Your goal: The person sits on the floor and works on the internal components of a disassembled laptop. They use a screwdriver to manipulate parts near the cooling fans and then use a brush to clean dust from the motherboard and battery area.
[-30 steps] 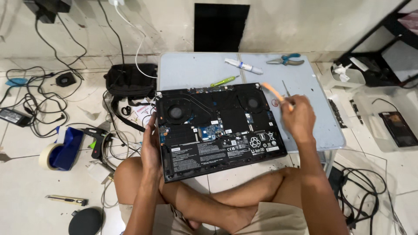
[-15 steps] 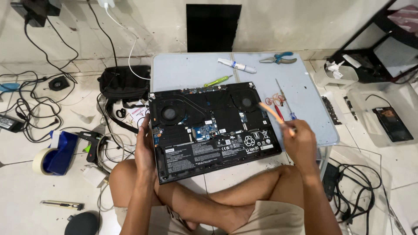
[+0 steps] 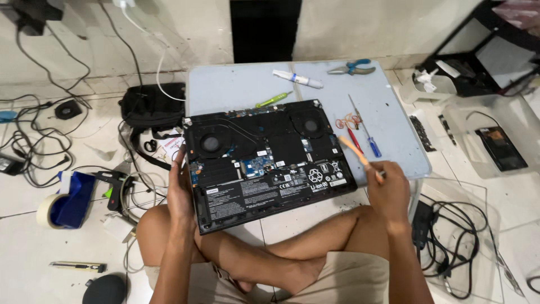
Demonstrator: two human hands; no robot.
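A: Hands first. Left hand (image 3: 181, 194) wraps the near-left edge of the opened laptop (image 3: 267, 160), fingers curled over the rim, thumb side on the casing. Right hand (image 3: 388, 191) is closed in a pinch around an orange pry tool (image 3: 355, 153), tip aimed up-left toward the laptop's right edge, not quite touching as far as I can tell.

B: Where's the laptop w/ respect to the hands?

A: Between them, bottom cover off, tilted, far edge resting on the pale blue bench (image 3: 236, 84), near edge over the person's crossed legs. Fans, heat pipes, battery all exposed.

B: How to do this step well?

A: Judgement only: keep the left hand clamped so the chassis doesn't slide off the bench; work the plastic tip flat & shallow, away from the battery, no levering on the board.

B: Other items?

A: Beyond the right hand: red screwdriver (image 3: 354, 139), blue screwdriver (image 3: 371, 143). Further out: blue-handled pliers (image 3: 353, 67), white tube (image 3: 298, 79), green tool (image 3: 274, 99). Left of the left hand: tape roll (image 3: 48, 209), black bag (image 3: 149, 107), loose cables (image 3: 34, 135) on the floor.
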